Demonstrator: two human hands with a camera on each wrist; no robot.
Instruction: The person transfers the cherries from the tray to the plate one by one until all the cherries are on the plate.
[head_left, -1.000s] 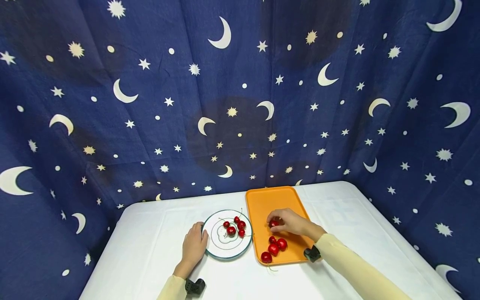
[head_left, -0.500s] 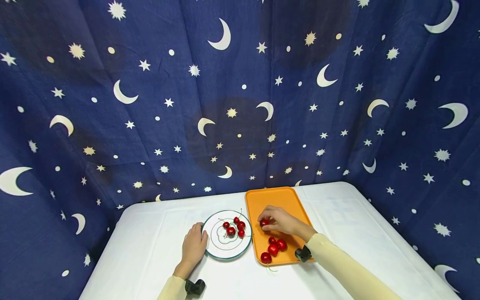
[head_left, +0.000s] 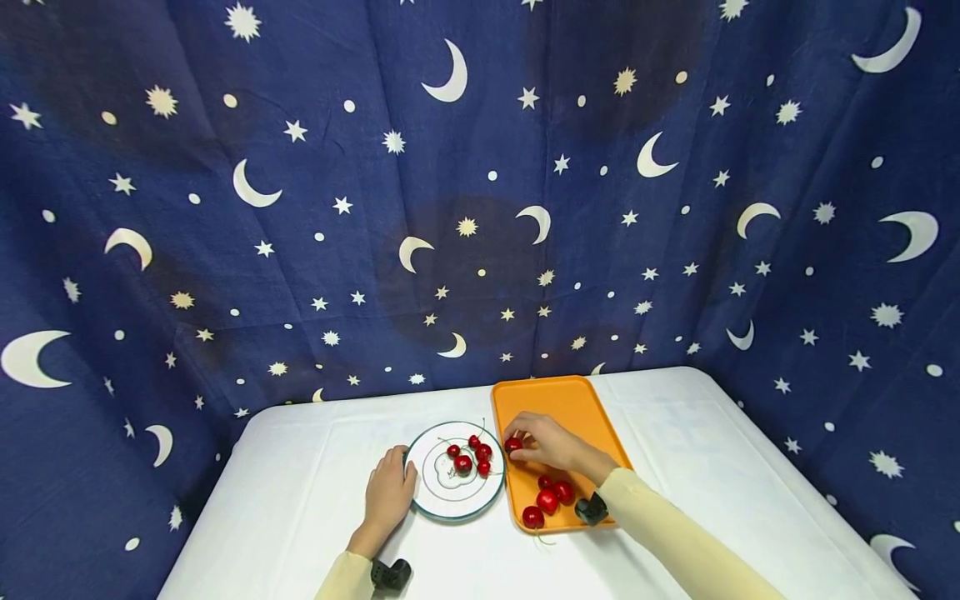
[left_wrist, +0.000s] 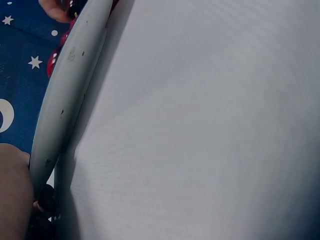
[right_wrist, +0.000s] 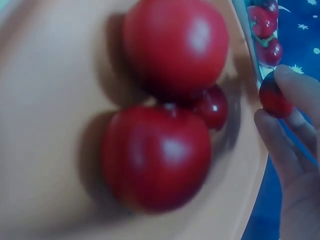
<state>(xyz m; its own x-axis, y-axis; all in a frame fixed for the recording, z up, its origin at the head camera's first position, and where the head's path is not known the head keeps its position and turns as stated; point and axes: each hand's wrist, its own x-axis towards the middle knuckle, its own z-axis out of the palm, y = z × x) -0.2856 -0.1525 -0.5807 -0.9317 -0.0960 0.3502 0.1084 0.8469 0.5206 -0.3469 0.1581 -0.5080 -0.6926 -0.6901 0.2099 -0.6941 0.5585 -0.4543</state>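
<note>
The right hand point(head_left: 551, 442) has its grip closed upon a glossy dark-red round cherry point(head_left: 513, 445), pinched between thumb and fingertips. This cherry is over the left edge of the orange rectangular plastic tray point(head_left: 562, 396), just beside the white round plate with a dark green rim point(head_left: 438, 502). The left hand point(head_left: 388, 487) holds the plate's left rim, with thumb and fingers on it.

The first risk, I think, is the pinch itself: the cherry's skin looks smooth and only the fingertips hold it, so with too little force it could slip out and roll, and with too much it could be bruised. Secondly, the tray has a raised edge; if the hand passes too low, the fruit may knock against it. Five red cherries with thin stems point(head_left: 462, 464) lie near the plate's right side, so a careless touch, or a pull by the left hand, may make them roll off to the white cloth-covered counter point(head_left: 315, 467). Finally, the black wrist device point(head_left: 591, 510) is close to the four red cherries on the tray point(head_left: 547, 501), and a low forearm could push them.
</note>
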